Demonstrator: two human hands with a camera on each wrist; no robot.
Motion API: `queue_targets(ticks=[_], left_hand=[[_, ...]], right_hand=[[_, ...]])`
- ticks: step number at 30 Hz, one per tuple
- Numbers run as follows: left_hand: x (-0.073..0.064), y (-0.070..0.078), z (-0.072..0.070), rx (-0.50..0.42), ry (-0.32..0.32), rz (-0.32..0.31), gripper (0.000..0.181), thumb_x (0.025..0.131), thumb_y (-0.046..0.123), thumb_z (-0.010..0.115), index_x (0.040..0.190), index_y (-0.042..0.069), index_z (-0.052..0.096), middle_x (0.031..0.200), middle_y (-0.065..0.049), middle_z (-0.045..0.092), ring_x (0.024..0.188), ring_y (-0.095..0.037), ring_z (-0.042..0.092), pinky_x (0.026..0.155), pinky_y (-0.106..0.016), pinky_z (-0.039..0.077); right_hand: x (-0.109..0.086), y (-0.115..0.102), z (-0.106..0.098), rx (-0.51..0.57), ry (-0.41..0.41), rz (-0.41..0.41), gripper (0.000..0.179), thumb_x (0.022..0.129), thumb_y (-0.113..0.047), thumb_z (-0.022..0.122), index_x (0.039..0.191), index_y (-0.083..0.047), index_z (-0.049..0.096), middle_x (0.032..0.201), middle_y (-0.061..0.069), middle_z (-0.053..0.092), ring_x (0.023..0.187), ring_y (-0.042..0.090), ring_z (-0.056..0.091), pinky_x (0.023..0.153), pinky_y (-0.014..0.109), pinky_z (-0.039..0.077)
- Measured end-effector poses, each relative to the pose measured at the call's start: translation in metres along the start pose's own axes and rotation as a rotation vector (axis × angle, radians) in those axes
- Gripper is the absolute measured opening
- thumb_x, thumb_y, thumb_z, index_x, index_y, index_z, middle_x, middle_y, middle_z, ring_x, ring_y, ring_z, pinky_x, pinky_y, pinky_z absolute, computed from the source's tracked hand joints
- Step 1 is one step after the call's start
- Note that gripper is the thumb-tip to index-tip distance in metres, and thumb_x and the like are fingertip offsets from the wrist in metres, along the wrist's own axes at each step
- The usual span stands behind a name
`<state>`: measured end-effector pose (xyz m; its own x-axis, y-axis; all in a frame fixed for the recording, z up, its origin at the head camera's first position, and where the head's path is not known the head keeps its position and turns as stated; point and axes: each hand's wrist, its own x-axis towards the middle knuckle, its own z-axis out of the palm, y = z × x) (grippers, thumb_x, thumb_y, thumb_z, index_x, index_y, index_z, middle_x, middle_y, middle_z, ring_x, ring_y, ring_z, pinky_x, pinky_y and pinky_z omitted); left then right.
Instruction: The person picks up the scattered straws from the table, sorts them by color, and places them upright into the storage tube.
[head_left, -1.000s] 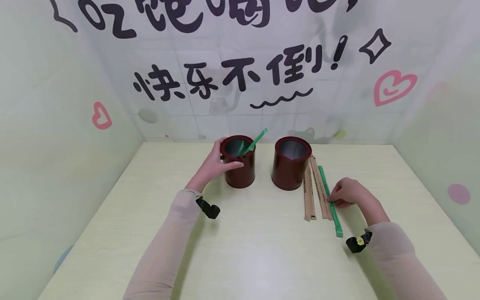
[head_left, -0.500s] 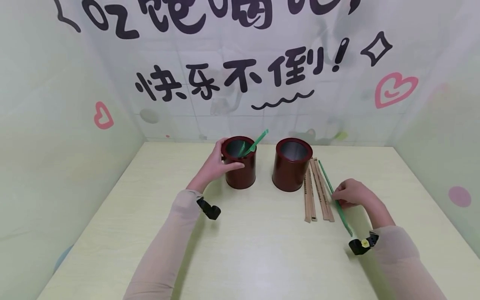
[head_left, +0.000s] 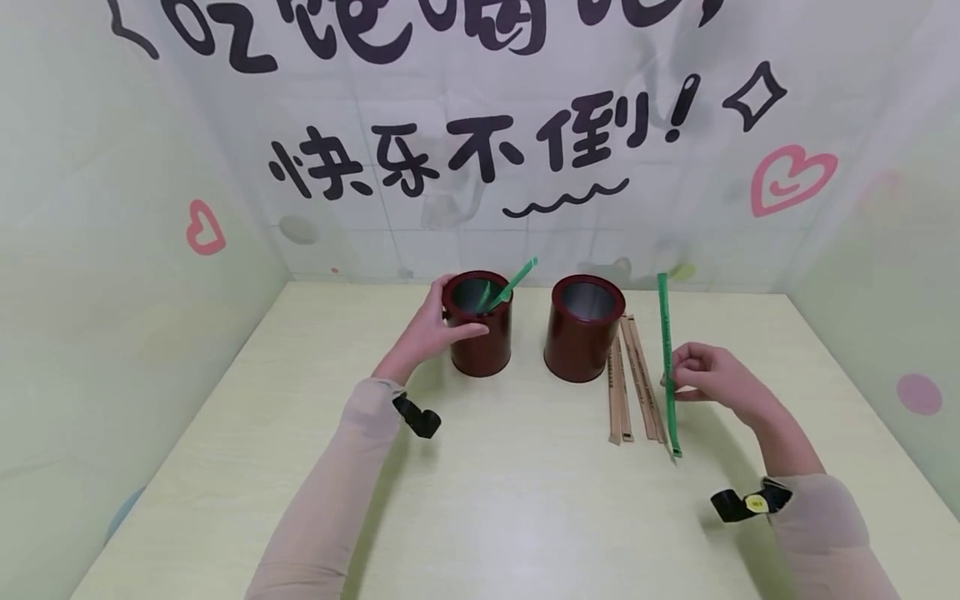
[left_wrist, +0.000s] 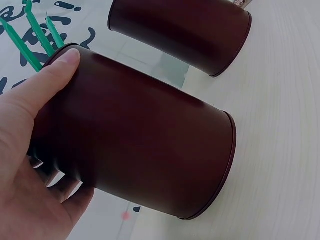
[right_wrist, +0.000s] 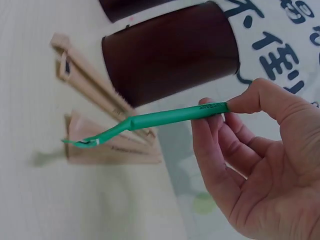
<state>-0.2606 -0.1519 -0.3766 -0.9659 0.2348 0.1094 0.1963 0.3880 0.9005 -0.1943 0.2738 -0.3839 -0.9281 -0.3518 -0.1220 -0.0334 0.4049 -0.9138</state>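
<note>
A dark red can [head_left: 481,354] stands upright on the left, its top open. My left hand [head_left: 429,332] grips it near the rim, thumb on the near side and fingers round the far side. Green paper-wrapped sticks [left_wrist: 39,29] poke out of this can. My right hand [head_left: 711,379] pinches another green paper-wrapped stick [right_wrist: 167,117] between thumb and fingertips. That stick is lifted off the table, bends toward its lower end and leans nearly upright in the head view. Beside it lie several brown paper-wrapped sticks [head_left: 642,379].
A second dark red can [head_left: 579,350] stands upright between the first can and the brown sticks; its visible inside shows bare metal. The pale wooden table [head_left: 495,500] ends at a white printed backdrop [head_left: 420,242], with pale walls at both sides.
My right hand has raised the green stick from beside the brown ones, and its far end has tipped upward. My left hand and its can have stayed put.
</note>
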Motion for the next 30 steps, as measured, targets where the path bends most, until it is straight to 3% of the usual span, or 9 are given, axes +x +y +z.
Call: queue_targets(ticks=[7,13,19,23,30], left_hand=[[0.001,-0.001,0.000,0.002,-0.001,0.014,0.095,0.082,0.022,0.083,0.153,0.009,0.021,0.152,-0.012,0.040,0.140,-0.028,0.041,0.118,-0.048,0.036],[0.001,-0.001,-0.001,0.001,0.002,0.012,0.096,0.081,0.021,0.084,0.152,0.009,0.021,0.152,-0.013,0.040,0.140,-0.028,0.041,0.118,-0.047,0.037],[0.002,0.000,-0.002,-0.009,0.000,0.004,0.096,0.082,0.021,0.083,0.153,0.011,0.021,0.152,-0.011,0.040,0.141,-0.026,0.041,0.118,-0.045,0.036],[0.002,0.000,-0.002,-0.017,0.002,0.004,0.096,0.081,0.020,0.084,0.153,0.011,0.021,0.151,-0.011,0.040,0.140,-0.026,0.041,0.118,-0.045,0.037],[0.002,-0.002,-0.002,-0.013,-0.003,0.007,0.096,0.081,0.020,0.084,0.153,0.011,0.020,0.152,-0.011,0.039,0.141,-0.026,0.041,0.118,-0.045,0.037]], right_hand=[[0.000,-0.035,0.012,0.004,0.093,-0.157,0.014,0.099,-0.002,0.053,0.108,0.009,0.048,0.083,-0.010,0.066,0.080,0.005,0.068,0.074,0.024,0.061],[0.011,-0.067,0.031,-0.013,0.203,-0.222,0.023,0.097,-0.003,0.056,0.116,0.007,0.048,0.083,-0.014,0.064,0.078,0.003,0.065,0.073,0.021,0.060],[0.037,-0.093,0.057,0.146,0.318,-0.327,0.015,0.093,0.004,0.055,0.107,-0.001,0.051,0.083,-0.016,0.068,0.079,0.001,0.068,0.071,0.021,0.060],[0.057,-0.108,0.073,0.251,0.377,-0.384,0.021,0.092,0.005,0.055,0.106,-0.010,0.054,0.083,-0.015,0.071,0.078,0.002,0.069,0.071,0.022,0.060],[0.087,-0.130,0.094,0.329,0.504,-0.452,0.019,0.093,0.002,0.058,0.110,-0.005,0.055,0.088,-0.007,0.072,0.078,0.004,0.070,0.070,0.023,0.061]])
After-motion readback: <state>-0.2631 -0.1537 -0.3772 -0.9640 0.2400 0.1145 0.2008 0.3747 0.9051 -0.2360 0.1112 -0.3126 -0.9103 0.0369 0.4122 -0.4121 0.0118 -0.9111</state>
